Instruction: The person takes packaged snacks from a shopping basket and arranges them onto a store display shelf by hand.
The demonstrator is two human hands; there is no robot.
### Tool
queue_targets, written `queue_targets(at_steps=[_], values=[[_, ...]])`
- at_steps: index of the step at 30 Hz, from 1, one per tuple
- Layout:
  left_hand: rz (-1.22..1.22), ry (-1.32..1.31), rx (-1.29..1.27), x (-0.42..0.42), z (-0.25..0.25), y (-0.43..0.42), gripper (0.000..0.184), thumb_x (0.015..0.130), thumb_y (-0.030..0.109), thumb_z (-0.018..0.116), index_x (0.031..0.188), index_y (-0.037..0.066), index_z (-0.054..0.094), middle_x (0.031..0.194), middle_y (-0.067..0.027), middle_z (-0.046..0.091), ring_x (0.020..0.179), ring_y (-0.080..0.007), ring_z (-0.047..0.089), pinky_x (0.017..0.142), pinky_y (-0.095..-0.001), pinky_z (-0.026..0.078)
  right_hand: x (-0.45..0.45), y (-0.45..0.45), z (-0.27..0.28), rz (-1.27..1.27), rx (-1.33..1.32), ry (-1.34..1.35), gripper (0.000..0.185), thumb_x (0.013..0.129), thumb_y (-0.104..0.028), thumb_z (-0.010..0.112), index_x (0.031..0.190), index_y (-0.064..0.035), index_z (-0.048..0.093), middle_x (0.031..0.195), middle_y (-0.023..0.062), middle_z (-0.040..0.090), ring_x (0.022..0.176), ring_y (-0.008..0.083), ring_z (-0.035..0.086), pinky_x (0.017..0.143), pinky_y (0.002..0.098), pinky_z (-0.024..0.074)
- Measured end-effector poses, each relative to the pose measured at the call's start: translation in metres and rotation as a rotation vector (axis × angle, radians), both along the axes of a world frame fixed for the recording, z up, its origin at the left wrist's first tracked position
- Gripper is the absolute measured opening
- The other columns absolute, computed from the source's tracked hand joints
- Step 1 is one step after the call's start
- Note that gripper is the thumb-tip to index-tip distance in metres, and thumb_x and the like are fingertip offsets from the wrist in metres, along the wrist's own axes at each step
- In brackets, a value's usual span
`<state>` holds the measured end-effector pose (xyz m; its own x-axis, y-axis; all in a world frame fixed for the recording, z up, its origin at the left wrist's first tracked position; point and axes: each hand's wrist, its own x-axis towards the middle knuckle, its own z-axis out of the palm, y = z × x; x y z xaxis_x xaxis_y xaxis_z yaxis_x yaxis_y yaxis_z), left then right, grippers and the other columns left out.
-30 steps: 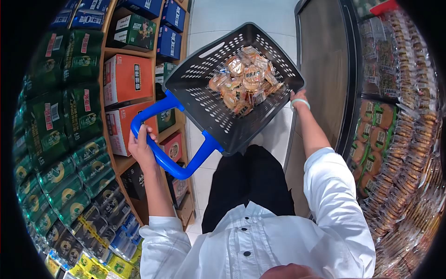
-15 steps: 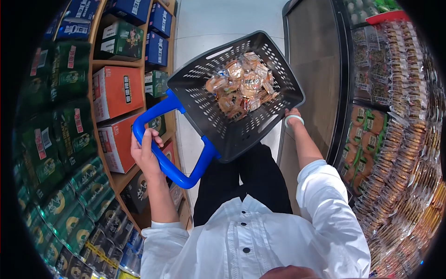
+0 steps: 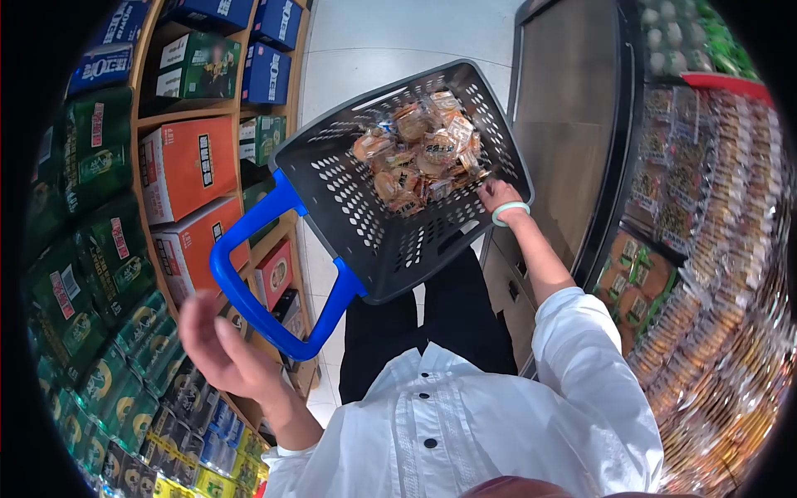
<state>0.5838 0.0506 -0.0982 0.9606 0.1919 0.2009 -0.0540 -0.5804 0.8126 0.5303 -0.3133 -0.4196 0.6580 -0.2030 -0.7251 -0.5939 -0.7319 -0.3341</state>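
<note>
A dark grey shopping basket (image 3: 332, 253) with perforated walls is in front of my legs, tilted in the view. Several clear-wrapped round pastries (image 3: 427, 149) lie heaped inside it. Its blue handle (image 3: 278, 328) points toward the left. My left hand (image 3: 224, 349) is off the handle, just beyond its lower left side, with fingers apart and a little blurred; nothing is in it. Over the basket's right rim, my right hand (image 3: 501, 197) is closed with the fingertips on the inner side, partly hidden. A pale green bracelet (image 3: 510, 212) circles that wrist.
On the left, wooden shelves (image 3: 145, 108) hold orange boxes (image 3: 187, 166), with stacked green drink packs (image 3: 95, 158) beside them. To the right, a dark display case edge (image 3: 602, 166) borders rows of packaged pastries (image 3: 722, 249). Pale floor tiles (image 3: 398, 25) run ahead.
My left hand has let go of the blue handle and moved down and left. My right hand has shifted from the basket's outer corner over its rim. The basket has moved slightly left.
</note>
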Motion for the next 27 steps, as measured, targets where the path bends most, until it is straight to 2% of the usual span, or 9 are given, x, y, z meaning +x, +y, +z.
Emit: queue_targets(at_steps=[3,5,7,8,11,15,19,25,27], values=[[-0.371,0.286,-0.146,-0.014,-0.018,-0.048,0.033,0.084,-0.004,0.055,0.116,-0.004,0.056,0.103,-0.0126,0.065,0.094,-0.0186,0.062,0.089,-0.0306,0.047,0.029,0.011,-0.039,0.007,0.010,-0.129,0.029,0.087,-0.030,0.057,0.096,-0.0039,0.065,0.090,0.0223,0.067,0.090,0.0397,0.063,0.083,0.0455,0.0492],[-0.472,0.671,-0.310,-0.028,-0.071,-0.085,0.031,0.084,-0.004,0.058,0.114,-0.002,0.060,0.100,-0.0120,0.065,0.095,-0.0177,0.063,0.087,-0.0295,0.049,0.047,0.019,-0.072,-0.025,0.026,-0.080,0.036,0.084,-0.031,0.060,0.108,-0.0032,0.061,0.107,0.0226,0.064,0.102,0.0380,0.061,0.090,0.0446,0.0469],[-0.231,0.929,-0.754,-0.062,-0.131,-0.115,0.023,0.095,0.002,0.052,0.117,-0.001,0.059,0.101,-0.0091,0.065,0.094,-0.0131,0.062,0.086,-0.0272,0.049,0.060,0.031,-0.109,-0.012,-0.037,-0.016,0.040,0.083,-0.030,0.061,0.112,-0.0023,0.059,0.114,0.0226,0.062,0.108,0.0369,0.059,0.094,0.0443,0.0454],[-0.214,0.938,-0.808,-0.073,-0.157,-0.122,0.022,0.097,0.004,0.050,0.117,-0.001,0.059,0.100,-0.0080,0.066,0.094,-0.0123,0.062,0.085,-0.0266,0.050,0.071,0.035,-0.119,-0.038,-0.001,0.113,0.043,0.082,-0.025,0.061,0.117,-0.0013,0.055,0.121,0.0224,0.059,0.115,0.0369,0.055,0.099,0.0433,0.0429],[-0.225,1.127,-0.757,-0.108,-0.214,-0.123,0.023,0.097,0.008,0.050,0.117,0.000,0.058,0.102,-0.0083,0.065,0.095,-0.0130,0.062,0.086,-0.0281,0.050,0.078,0.055,-0.167,-0.065,-0.069,0.010,0.049,0.081,-0.023,0.062,0.123,-0.0012,0.050,0.125,0.0233,0.056,0.120,0.0397,0.050,0.100,0.0443,0.0413],[-0.151,1.177,-0.670,-0.114,-0.247,-0.102,0.023,0.097,0.008,0.050,0.116,0.000,0.059,0.101,-0.0076,0.066,0.093,-0.0123,0.062,0.084,-0.0268,0.050,0.084,0.068,-0.189,0.056,-0.149,-0.189,0.060,0.077,-0.023,0.065,0.130,-0.0026,0.044,0.134,0.0192,0.048,0.124,0.0381,0.045,0.105,0.0447,0.0357],[-0.041,1.182,-0.649,-0.113,-0.267,-0.089,0.022,0.097,0.008,0.049,0.115,0.001,0.060,0.100,-0.0074,0.067,0.091,-0.0124,0.063,0.083,-0.0263,0.049,0.093,0.080,-0.208,0.179,-0.370,-0.062,0.066,0.076,-0.028,0.067,0.133,-0.0076,0.041,0.133,0.0133,0.049,0.127,0.0312,0.043,0.102,0.0407,0.0346],[-0.067,1.231,-0.663,-0.113,-0.277,-0.087,0.022,0.097,0.008,0.050,0.115,0.001,0.060,0.101,-0.0082,0.066,0.092,-0.0131,0.062,0.082,-0.0269,0.050,0.097,0.072,-0.210,0.304,-0.235,0.229,0.056,0.070,-0.036,0.071,0.117,-0.0078,0.057,0.121,0.0120,0.057,0.116,0.0301,0.049,0.097,0.0394,0.0383],[-0.048,1.240,-0.699,-0.111,-0.284,-0.084,0.023,0.097,0.009,0.049,0.116,0.001,0.059,0.102,-0.0088,0.066,0.093,-0.0139,0.062,0.082,-0.0269,0.050,0.069,0.079,-0.210,0.304,-0.325,0.035,0.054,0.071,-0.035,0.072,0.117,-0.0084,0.060,0.120,0.0151,0.058,0.121,0.0292,0.049,0.100,0.0396,0.0387]])
